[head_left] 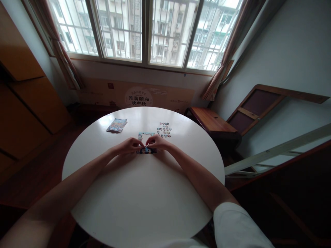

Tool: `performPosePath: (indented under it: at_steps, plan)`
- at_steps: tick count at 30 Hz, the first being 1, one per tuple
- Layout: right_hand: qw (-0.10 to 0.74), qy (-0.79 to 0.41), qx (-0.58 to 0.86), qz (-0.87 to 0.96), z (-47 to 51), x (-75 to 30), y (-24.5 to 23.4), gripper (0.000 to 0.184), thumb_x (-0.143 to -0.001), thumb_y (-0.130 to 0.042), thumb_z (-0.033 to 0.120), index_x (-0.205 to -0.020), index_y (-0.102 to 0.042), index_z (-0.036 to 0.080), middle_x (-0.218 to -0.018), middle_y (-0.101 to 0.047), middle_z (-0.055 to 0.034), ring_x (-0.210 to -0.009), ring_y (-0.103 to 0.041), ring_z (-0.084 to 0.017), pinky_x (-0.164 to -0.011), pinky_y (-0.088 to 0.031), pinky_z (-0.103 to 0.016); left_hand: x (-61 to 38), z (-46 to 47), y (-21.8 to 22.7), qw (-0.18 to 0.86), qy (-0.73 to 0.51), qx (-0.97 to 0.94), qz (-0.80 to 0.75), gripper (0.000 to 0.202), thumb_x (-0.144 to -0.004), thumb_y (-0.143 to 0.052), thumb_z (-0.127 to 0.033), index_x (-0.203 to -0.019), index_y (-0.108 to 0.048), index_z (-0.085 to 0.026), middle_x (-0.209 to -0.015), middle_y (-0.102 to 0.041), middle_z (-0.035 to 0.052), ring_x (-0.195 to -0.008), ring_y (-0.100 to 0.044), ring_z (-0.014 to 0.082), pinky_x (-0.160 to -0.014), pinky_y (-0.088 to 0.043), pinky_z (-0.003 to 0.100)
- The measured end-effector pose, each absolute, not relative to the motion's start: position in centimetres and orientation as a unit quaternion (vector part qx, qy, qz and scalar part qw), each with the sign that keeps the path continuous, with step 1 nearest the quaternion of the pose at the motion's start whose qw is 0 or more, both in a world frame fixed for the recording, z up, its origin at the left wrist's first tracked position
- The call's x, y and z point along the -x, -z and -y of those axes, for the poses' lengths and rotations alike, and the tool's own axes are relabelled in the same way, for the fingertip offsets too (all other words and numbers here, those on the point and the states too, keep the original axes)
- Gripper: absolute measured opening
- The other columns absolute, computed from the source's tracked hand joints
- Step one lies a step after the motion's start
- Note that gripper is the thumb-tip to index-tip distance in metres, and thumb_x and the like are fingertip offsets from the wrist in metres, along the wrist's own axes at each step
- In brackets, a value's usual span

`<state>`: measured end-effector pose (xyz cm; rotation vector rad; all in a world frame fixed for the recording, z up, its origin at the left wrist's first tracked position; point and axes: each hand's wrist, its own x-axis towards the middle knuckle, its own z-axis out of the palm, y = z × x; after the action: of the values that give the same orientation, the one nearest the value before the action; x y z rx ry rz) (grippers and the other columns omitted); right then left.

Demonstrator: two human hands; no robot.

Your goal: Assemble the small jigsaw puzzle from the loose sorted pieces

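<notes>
A partly assembled jigsaw puzzle (147,133) lies flat on the white round table, its pale blue border at the far side and a darker strip nearest me. My left hand (130,144) rests at its left side, thumb and fingertips pinched together over the near strip. From the right, my right hand (157,141) meets it, also pinching, at about the same spot. Both sets of fingertips are on a small jigsaw piece, mostly covered by them. Loose jigsaw pieces (165,129) are laid out in short rows just beyond my right hand.
A printed packet (117,125) lies on the far left of the round table (144,199). A brown wooden bench (210,119) stands at the right, beside a leaning folded frame (254,103). Behind the table are a long printed carton (139,94) and a barred window.
</notes>
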<state>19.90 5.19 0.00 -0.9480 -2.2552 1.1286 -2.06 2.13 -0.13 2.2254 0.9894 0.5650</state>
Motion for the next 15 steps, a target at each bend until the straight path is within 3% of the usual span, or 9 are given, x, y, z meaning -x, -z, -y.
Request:
performPosePath:
  at_steps: [15]
  plan:
    - [0.220, -0.398, 0.345, 0.821, -4.70, -19.81, -0.55, 0.013, -0.068, -0.065, 0.014, -0.078, -0.071, 0.009, -0.055, -0.048, 0.0042, -0.054, -0.042, -0.007, -0.051, -0.029, -0.019, 1.98, -2.06, -0.14, 0.310, -0.218, -0.848, -0.370, 0.037, -0.083, -0.055, -0.044, -0.091, -0.072, -0.012, -0.053, -0.039, -0.0048, -0.049, -0.031, 0.0059, -0.046, -0.023, 0.018]
